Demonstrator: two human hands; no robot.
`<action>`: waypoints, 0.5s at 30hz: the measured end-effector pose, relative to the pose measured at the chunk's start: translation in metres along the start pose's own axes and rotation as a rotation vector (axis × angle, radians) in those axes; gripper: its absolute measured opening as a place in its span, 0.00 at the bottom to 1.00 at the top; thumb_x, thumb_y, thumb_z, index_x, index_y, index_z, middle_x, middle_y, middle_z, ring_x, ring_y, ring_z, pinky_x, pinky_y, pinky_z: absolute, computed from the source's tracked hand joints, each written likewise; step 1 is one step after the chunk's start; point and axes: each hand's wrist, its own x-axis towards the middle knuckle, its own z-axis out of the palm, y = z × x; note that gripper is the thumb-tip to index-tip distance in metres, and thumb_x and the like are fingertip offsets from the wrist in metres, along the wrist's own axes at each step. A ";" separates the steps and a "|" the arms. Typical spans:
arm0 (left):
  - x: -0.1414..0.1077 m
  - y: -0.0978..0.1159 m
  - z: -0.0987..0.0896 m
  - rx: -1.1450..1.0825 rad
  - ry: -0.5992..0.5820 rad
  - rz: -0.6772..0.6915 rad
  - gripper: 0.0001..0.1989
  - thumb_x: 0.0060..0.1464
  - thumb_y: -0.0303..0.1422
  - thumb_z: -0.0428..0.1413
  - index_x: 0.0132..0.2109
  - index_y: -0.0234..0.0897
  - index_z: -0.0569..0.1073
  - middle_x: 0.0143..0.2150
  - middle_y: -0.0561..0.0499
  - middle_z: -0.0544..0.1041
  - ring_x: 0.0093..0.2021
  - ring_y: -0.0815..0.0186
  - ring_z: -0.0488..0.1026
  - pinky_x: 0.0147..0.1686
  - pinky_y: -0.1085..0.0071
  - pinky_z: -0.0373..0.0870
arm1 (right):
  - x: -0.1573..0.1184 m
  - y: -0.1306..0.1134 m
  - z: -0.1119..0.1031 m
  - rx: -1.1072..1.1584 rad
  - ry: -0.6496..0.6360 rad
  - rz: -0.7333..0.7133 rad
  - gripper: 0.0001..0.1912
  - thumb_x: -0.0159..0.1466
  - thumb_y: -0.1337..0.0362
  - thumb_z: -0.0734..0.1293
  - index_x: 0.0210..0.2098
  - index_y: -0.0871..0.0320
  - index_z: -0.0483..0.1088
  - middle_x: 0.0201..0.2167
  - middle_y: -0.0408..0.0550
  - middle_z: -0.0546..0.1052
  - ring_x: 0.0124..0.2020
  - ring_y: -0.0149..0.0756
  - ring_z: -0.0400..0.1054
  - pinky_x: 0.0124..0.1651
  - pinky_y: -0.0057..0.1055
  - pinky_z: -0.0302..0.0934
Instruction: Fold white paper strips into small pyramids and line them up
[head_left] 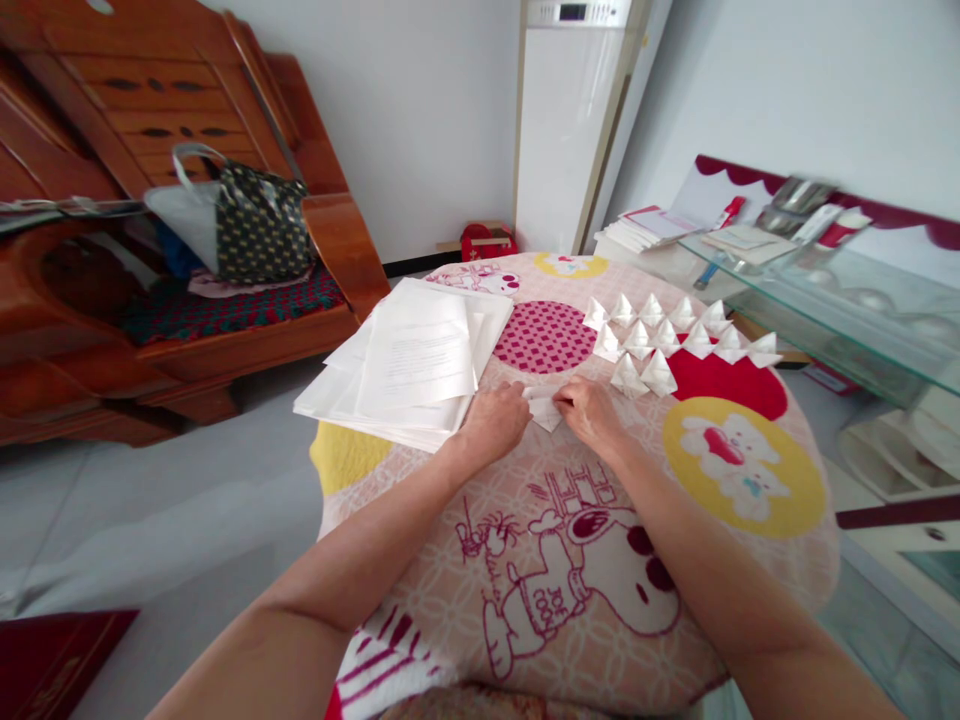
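A small piece of folded white paper (546,412) lies between my two hands at the middle of the table. My left hand (498,415) pinches its left edge, fingers closed. On the opposite side, my right hand (589,408) grips the right edge with thumb and fingertips. Just left of my left hand sits a stack of loose paper sheets (416,350), the top one printed with faint text. Several folded paper boats (652,312) stand in rows beyond my right hand, pointed tops up.
A patterned cloth (540,600) with cartoon figures covers the round table. To the right stands a glass shelf (847,290) holding papers, cups and metal containers. A wooden bench (247,340) on the left carries a dotted bag (262,225). A white upright appliance (566,130) stands behind.
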 end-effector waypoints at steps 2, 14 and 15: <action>-0.001 -0.002 0.000 -0.003 0.009 -0.037 0.14 0.68 0.31 0.51 0.44 0.29 0.81 0.46 0.37 0.77 0.51 0.52 0.76 0.42 0.64 0.74 | 0.000 0.001 0.001 0.002 -0.001 0.003 0.11 0.65 0.73 0.66 0.33 0.60 0.81 0.36 0.54 0.80 0.39 0.40 0.73 0.44 0.32 0.63; 0.018 -0.028 0.015 -0.256 0.241 -0.104 0.13 0.66 0.32 0.56 0.55 0.33 0.74 0.52 0.40 0.78 0.55 0.56 0.74 0.56 0.62 0.71 | 0.002 0.001 0.000 0.051 0.021 -0.025 0.12 0.63 0.74 0.66 0.27 0.60 0.79 0.31 0.52 0.77 0.35 0.39 0.71 0.40 0.32 0.60; 0.020 -0.029 0.018 -0.266 0.227 -0.066 0.15 0.64 0.32 0.58 0.56 0.33 0.74 0.53 0.40 0.78 0.56 0.55 0.74 0.58 0.61 0.70 | 0.002 0.001 0.000 0.049 0.022 -0.025 0.12 0.63 0.74 0.66 0.27 0.60 0.79 0.31 0.51 0.77 0.35 0.39 0.71 0.40 0.32 0.60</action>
